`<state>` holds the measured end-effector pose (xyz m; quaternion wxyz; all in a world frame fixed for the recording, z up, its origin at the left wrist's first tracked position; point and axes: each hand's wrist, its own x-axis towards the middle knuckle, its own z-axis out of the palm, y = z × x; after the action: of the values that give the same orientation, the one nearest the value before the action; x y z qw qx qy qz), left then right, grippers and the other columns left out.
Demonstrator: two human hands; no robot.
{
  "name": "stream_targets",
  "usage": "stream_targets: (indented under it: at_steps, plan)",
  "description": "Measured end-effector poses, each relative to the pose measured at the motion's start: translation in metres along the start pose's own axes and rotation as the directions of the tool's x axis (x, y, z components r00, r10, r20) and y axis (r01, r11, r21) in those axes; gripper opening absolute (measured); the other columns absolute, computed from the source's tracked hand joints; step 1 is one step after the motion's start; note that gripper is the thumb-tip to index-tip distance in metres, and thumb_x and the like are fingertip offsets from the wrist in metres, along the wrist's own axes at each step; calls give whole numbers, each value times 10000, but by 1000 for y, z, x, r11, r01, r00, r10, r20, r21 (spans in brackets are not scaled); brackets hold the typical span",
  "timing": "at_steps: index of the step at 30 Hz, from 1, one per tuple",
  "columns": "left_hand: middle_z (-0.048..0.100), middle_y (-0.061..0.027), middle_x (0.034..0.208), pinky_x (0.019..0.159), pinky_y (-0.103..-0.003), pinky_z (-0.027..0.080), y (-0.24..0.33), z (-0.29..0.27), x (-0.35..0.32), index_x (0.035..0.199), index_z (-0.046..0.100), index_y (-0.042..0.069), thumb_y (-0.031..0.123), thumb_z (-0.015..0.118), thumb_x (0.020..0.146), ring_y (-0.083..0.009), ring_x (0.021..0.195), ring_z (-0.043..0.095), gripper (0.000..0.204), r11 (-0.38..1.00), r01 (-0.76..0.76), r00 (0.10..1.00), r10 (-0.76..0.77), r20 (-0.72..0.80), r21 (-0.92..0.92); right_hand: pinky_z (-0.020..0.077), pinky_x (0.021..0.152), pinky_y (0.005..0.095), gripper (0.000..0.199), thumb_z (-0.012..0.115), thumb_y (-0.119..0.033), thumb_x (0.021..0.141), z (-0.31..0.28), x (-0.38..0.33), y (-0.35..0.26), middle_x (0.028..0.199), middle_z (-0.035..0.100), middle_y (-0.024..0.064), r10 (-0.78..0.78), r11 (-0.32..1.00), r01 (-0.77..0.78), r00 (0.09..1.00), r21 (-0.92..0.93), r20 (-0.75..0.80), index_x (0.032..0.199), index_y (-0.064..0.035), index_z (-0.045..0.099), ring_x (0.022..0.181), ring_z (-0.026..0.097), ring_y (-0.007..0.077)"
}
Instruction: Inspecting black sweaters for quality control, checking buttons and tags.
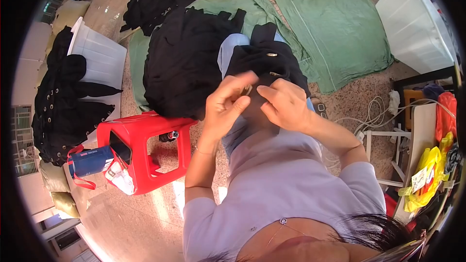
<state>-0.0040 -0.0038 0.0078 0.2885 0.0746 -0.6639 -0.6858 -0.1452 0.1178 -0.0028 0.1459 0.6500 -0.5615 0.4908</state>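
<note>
A black garment (257,61) with metal rings lies across my lap, over light blue trousers. My left hand (228,101) is raised over its near part, thumb apart from the fingers. Those fingertips are smeared by motion, and a small brass-coloured spot shows beside them. My right hand (285,103) is closed over the same garment, its fingers curled toward the left hand. What the right fingers hold, if anything, is hidden. The dark area between the hands is blurred.
A black garment pile (182,63) lies left of my lap, near a red stool (150,153) with a dark blue box (90,162). Green cloth (335,29) covers the floor ahead. White bins (415,19) stand at both sides. Cables (374,114) and a yellow bag (427,177) are at right.
</note>
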Motion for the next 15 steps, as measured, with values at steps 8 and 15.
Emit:
stream_targets:
  at_steps: [8, 15]
  plan:
    - [595, -8, 728, 533, -193, 457, 24, 0, 2, 762, 568, 16, -52, 657, 716, -55, 587, 591, 121, 991, 41, 965, -72, 253, 124, 449, 505, 357, 269, 684, -60, 711, -39, -1, 0, 749, 519, 91, -82, 964, 40, 985, 263, 151, 968, -16, 617, 587, 554, 261]
    - [417, -192, 1444, 665, -294, 505, -17, -34, 31, 1539, 128, 120, 131, 872, 573, -194, 834, 612, 1220, 794, 198, 942, -315, 111, 575, 452, 522, 332, 211, 678, -102, 780, -125, 46, 8, 716, 624, 89, 155, 889, -150, 988, 433, 24, 959, 9, 668, 572, 574, 209]
